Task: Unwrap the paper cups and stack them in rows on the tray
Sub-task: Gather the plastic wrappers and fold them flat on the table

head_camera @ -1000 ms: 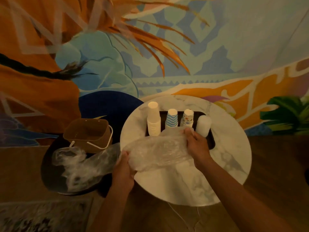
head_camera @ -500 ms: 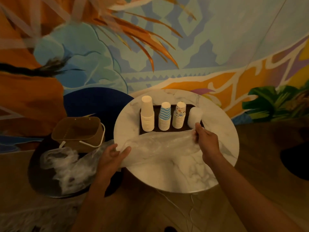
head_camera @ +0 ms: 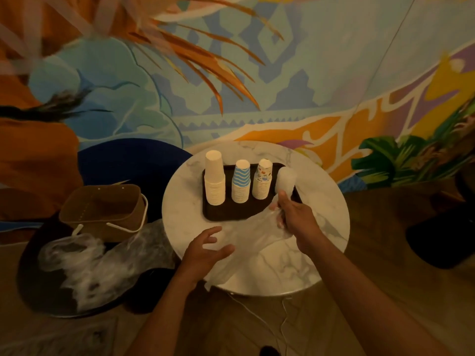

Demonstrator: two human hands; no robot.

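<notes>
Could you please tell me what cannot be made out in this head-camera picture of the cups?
1. White stack at the tray's right end, head view: blurred, base behind the right hand; whether wrap covers it is unclear.
2. Tray's right front corner, head view: under the plastic wrap and that hand.
3. Striped stack's cup count, head view: rims too small.
4. Basket interior, head view: too dim.

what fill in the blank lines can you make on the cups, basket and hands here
The tray holds ___ stacks of cups.
The blue striped stack is ___ from the left.
The basket sits to the ___ of the marble table.
The right hand, not the ___ one, grips the plastic wrap.
Missing: four; second; left; left.
</notes>
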